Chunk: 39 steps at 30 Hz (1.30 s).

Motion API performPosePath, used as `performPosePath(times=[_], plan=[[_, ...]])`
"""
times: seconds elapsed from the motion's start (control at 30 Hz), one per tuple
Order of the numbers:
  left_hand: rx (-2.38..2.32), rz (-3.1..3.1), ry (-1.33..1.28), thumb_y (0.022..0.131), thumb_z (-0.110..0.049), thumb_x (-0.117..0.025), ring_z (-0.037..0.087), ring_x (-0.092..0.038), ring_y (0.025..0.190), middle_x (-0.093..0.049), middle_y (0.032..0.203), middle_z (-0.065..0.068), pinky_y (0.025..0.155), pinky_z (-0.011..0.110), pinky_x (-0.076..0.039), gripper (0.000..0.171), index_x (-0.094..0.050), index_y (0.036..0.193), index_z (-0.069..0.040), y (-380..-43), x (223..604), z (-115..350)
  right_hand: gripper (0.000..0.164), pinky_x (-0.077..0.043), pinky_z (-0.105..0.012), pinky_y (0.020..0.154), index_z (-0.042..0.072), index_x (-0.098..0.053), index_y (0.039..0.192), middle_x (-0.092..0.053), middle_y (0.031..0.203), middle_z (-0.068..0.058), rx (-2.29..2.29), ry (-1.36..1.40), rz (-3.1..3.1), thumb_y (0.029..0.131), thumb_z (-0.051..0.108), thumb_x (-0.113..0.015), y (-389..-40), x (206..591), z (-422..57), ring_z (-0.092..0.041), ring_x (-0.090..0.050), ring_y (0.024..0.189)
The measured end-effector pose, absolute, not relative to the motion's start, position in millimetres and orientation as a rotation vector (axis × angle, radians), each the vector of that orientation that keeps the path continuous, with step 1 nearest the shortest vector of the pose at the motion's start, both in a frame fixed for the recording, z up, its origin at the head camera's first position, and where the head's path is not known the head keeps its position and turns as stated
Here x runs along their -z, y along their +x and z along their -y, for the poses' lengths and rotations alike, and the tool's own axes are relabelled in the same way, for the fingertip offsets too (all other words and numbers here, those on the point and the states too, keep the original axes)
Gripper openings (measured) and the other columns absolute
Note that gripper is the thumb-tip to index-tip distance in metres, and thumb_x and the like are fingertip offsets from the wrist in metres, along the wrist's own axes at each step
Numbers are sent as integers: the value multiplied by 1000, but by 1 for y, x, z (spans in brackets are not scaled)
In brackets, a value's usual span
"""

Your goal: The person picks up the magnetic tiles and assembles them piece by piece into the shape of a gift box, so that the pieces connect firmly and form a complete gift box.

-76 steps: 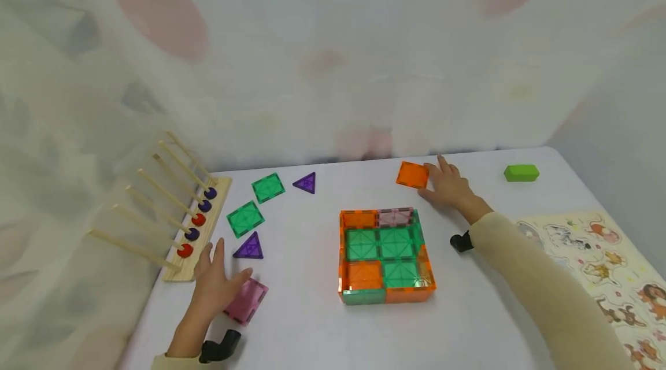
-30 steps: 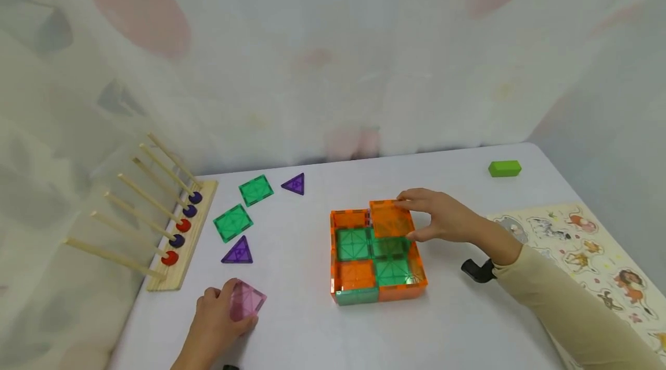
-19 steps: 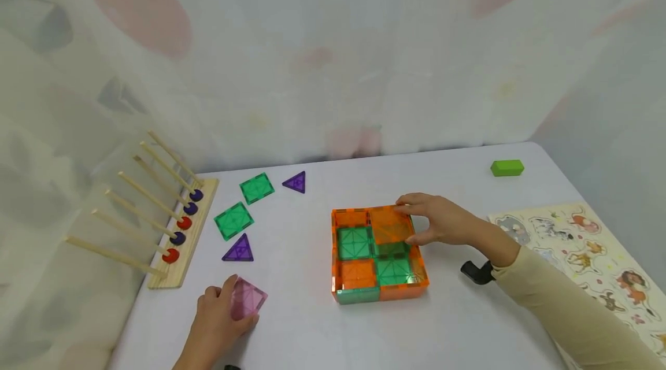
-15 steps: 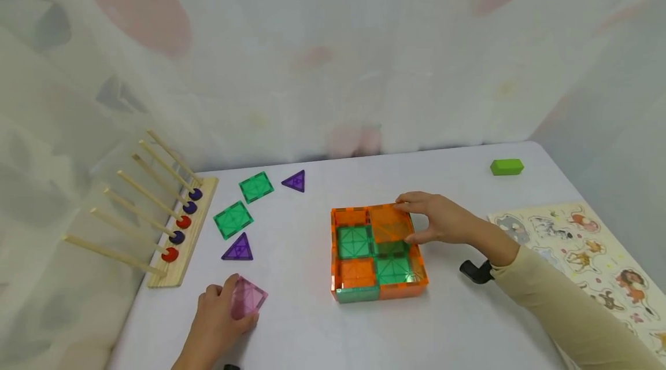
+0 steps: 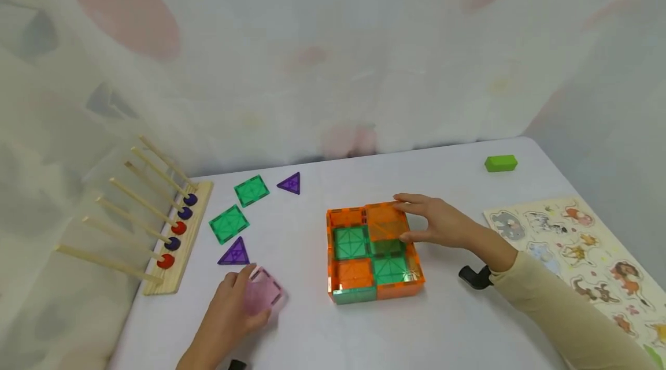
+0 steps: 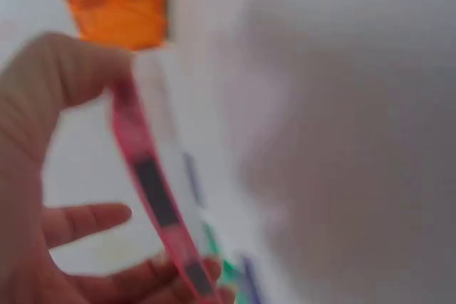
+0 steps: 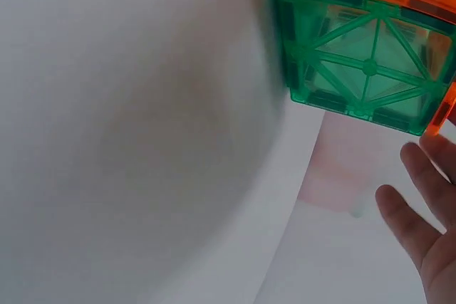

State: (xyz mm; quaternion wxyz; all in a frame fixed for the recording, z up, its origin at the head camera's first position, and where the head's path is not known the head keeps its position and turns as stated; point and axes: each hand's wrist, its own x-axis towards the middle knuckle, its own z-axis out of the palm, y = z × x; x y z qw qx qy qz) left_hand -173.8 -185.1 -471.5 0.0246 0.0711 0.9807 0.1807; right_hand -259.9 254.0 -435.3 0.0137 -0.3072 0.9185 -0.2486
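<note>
My left hand (image 5: pixel 224 315) pinches a pink magnetic tile (image 5: pixel 264 292) between thumb and fingers, tilted and raised over the table; in the left wrist view the pink tile (image 6: pixel 158 194) shows edge-on. My right hand (image 5: pixel 442 222) grips an orange magnetic tile (image 5: pixel 386 217) by its right side. That tile lies over the back right corner of a low square box (image 5: pixel 355 296) of orange and green magnetic tiles, hiding part of its inside. In the right wrist view a green wall tile (image 7: pixel 367 69) stands beside the fingertips of my right hand (image 7: pixel 417 229).
Two green square tiles (image 5: pixel 251 191) and two purple triangle tiles (image 5: pixel 234 252) lie left of the box. A wooden peg rack (image 5: pixel 184 263) with red and blue beads stands at far left. At right are a green block (image 5: pixel 500 163) and an animal puzzle board (image 5: pixel 564 243).
Both hands have taken hold of tiles. The orange tile has moved from the table's back onto the box corner; the pink one has been lifted and, most recently, shifted slightly right.
</note>
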Motion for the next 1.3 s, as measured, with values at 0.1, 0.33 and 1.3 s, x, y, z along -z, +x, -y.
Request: performPosePath(times=[0.1,0.33,1.3], plan=[[-644,-3072,423,65,-34,-87,25,-57,100,-57,118,12,83,44,-56,89,-45,139,-11,-184,453,168,64,-40,-51,106,13,-49,141,-37,153,-8,843,-905,-2890,90,47,-62,-253,438,-258,-31,-41,137],[-789,-3008,853,73,-32,-81,29,-51,121,-54,133,9,94,50,-52,69,-54,134,-14,-234,413,118,44,-42,-31,106,14,-58,131,-52,141,-5,1087,-891,-3121,89,19,-69,-221,436,-265,-25,-49,129],[-580,-2742,1304,78,-31,-76,28,-49,122,-58,129,11,104,42,-45,56,-61,125,-6,-288,420,54,32,-35,-12,105,15,-64,123,-63,125,-6,1442,-995,-3093,91,20,-65,-202,440,-265,-11,-55,121]])
